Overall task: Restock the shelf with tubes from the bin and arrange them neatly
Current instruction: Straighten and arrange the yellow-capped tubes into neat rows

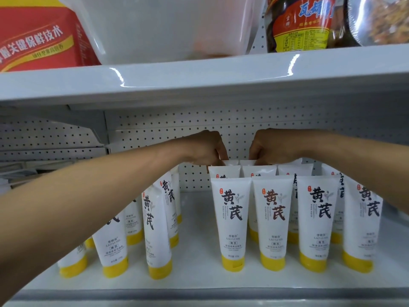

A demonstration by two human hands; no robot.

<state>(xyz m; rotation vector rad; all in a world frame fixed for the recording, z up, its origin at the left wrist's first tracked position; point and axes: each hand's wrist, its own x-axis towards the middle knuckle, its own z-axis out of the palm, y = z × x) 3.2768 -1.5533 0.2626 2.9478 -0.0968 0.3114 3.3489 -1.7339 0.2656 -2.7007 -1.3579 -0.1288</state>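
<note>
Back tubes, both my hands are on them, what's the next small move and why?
Probably nudge the back tubes square behind the front row. The left hand and right hand both pinch their tops near the pegboard, while the front row already stands straight; the leaning tubes at left can wait.

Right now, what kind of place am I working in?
Probably a shop aisle: a white metal shelf with a perforated pegboard back panel, rows of identical white tubes with yellow caps, and packaged food, like a red-labelled jar, on the shelf above.
</note>
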